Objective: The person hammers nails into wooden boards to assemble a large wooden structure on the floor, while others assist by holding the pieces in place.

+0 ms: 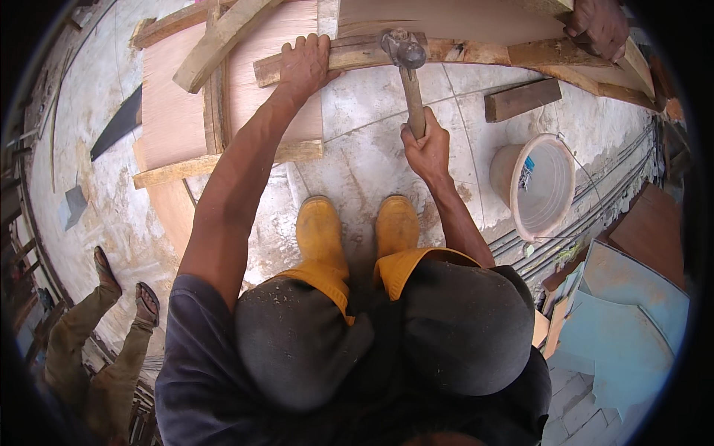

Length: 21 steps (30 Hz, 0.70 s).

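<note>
My right hand (431,149) is closed round the wooden handle of a hammer (404,49). The hammer's metal head is over the upper edge of a wooden beam (364,53); whether it touches the wood I cannot tell. To the left, my left hand (303,67) grips that beam near its left end, fingers over the top. The beam runs along the near edge of a plywood panel (446,18) and meets more timber pieces on the right. At the upper right, another person's hand (599,28) holds the same frame.
A plywood panel with wooden battens (171,104) lies left of the beam. On the right are a loose wood block (523,100), a bucket (502,178) with small items inside, cables and blue sheets (617,327). Another person's sandalled feet (147,303) stand at lower left.
</note>
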Each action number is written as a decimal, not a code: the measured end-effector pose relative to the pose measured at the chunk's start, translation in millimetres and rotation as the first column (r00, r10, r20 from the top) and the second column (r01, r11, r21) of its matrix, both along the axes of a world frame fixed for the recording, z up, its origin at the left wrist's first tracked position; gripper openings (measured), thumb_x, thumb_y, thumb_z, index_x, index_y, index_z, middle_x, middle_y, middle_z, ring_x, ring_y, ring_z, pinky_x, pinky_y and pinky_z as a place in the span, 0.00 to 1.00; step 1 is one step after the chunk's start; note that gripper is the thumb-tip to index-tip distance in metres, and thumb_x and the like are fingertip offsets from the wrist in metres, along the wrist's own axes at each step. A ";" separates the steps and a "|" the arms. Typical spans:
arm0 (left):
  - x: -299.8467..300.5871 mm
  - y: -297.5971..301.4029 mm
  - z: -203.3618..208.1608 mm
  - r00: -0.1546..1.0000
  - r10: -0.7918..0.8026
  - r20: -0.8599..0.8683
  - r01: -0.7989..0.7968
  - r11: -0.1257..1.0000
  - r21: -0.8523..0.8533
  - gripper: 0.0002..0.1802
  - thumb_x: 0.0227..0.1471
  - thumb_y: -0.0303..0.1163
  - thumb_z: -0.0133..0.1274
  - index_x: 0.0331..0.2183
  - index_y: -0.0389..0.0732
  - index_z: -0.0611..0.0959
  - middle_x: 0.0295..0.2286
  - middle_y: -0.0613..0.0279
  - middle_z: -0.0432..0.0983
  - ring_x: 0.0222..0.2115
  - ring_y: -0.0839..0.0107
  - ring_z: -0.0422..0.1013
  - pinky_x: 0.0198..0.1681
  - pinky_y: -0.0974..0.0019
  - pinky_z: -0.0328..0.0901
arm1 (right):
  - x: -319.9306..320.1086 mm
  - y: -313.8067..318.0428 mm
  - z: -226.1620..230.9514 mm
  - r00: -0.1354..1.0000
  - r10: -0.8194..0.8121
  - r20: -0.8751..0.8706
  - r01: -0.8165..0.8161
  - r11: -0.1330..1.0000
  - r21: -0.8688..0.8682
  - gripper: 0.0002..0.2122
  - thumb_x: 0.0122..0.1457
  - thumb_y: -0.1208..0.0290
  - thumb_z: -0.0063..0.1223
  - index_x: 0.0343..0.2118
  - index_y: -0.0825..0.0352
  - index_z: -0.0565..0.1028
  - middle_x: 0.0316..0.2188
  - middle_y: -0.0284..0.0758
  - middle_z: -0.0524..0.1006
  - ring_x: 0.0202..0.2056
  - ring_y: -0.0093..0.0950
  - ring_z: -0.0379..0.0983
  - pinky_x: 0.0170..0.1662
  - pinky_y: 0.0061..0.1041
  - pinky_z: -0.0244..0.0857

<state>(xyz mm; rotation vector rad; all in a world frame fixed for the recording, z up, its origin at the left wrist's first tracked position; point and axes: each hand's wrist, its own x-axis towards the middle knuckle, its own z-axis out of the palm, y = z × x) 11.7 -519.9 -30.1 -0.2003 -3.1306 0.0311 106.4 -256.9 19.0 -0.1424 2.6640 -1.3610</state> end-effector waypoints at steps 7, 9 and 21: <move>9.0 -3.9 -0.6 1.000 0.010 -0.007 -0.010 1.000 -0.002 0.37 0.44 0.63 0.63 0.42 0.42 0.74 0.36 0.62 0.73 0.42 0.62 0.72 0.41 0.49 0.68 | 17.4 6.4 33.6 0.890 -0.020 -0.455 -0.154 0.927 -0.342 0.09 0.58 0.84 0.57 0.36 0.67 0.69 0.20 0.30 0.72 0.22 0.16 0.67 0.26 0.17 0.62; -0.6 8.7 3.2 0.999 -0.010 -0.032 0.011 1.000 0.016 0.37 0.44 0.63 0.63 0.42 0.42 0.74 0.36 0.62 0.73 0.42 0.62 0.72 0.41 0.49 0.68 | 19.1 13.6 13.1 0.887 -0.012 -0.461 -0.029 0.996 -0.081 0.07 0.58 0.84 0.56 0.34 0.67 0.70 0.20 0.28 0.72 0.22 0.16 0.67 0.26 0.18 0.62; 1.3 6.2 15.3 0.993 -0.001 0.116 -0.015 0.990 0.138 0.38 0.43 0.57 0.65 0.46 0.39 0.73 0.41 0.58 0.70 0.46 0.61 0.67 0.45 0.52 0.62 | 30.5 29.2 -54.2 0.924 -0.180 0.339 0.237 0.962 -0.136 0.09 0.58 0.70 0.58 0.31 0.66 0.69 0.20 0.33 0.70 0.20 0.25 0.66 0.25 0.27 0.60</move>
